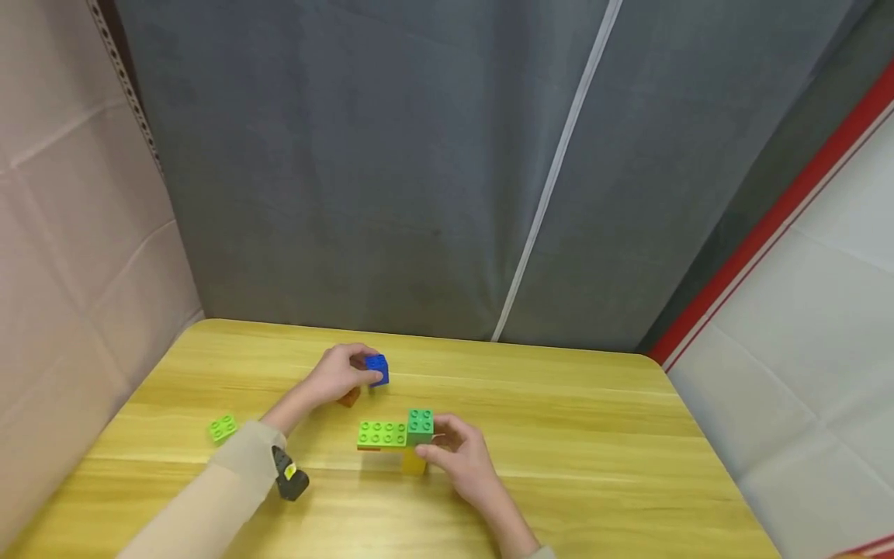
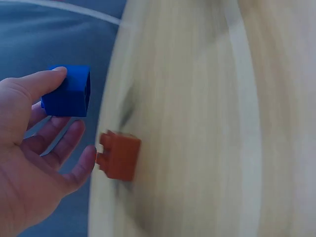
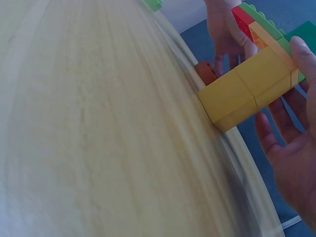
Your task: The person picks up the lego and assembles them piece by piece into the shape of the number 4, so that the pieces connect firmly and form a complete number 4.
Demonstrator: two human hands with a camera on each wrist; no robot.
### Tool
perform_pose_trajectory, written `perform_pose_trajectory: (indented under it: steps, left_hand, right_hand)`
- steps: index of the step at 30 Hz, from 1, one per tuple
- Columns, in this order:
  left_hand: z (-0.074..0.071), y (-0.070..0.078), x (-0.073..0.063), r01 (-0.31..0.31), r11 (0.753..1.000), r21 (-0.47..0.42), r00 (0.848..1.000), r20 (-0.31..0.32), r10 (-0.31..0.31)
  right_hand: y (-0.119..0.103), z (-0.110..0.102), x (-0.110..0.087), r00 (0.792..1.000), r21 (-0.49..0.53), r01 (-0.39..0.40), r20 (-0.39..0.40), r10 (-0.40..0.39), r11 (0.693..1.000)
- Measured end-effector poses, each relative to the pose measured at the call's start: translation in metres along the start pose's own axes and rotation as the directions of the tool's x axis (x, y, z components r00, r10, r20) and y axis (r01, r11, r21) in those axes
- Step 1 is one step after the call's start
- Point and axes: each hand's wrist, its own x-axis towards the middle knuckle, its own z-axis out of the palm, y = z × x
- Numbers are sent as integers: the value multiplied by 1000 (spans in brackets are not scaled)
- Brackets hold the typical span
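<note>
My left hand (image 1: 337,376) pinches a blue toy brick (image 1: 378,369) between thumb and fingers, held above the table. Just below that hand lies a brown-orange brick (image 2: 122,155), its studs facing sideways. My right hand (image 1: 464,462) grips a small brick structure near its top. Two stacked yellow bricks (image 3: 247,89) form its upright column. At the top, a long light green brick (image 1: 380,435) juts out to the left, with red and orange pieces beneath it. A dark green brick (image 1: 421,423) sits on top, over the column.
A loose light green brick (image 1: 223,428) lies on the wooden table (image 1: 594,450) at the left. The left wrist wears a black device (image 1: 289,475). A grey curtain (image 1: 349,171) hangs behind the table's far edge, with pale panels on both sides.
</note>
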Motion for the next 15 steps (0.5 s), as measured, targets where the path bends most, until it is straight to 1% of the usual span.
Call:
perform_pose_trajectory:
  steps: [3, 8, 12, 15]
  left_hand:
    - [-4, 10, -8, -22, 999, -24, 1000, -2, 22]
    - [-9, 26, -24, -62, 997, -53, 998, -23, 60]
    - [-10, 39, -39, -73, 991, -114, 997, -5, 73]
    - [-11, 47, -50, -95, 982, -164, 995, 11, 98]
  right_hand:
    - [0, -1, 1, 1000, 3, 0, 2, 0, 1000]
    - [1, -2, 3, 1000, 8, 7, 12, -7, 1000]
    - [2, -5, 4, 1000, 0, -1, 12, 1, 1000]
    - [2, -8, 3, 1000, -13, -2, 14, 2, 1000]
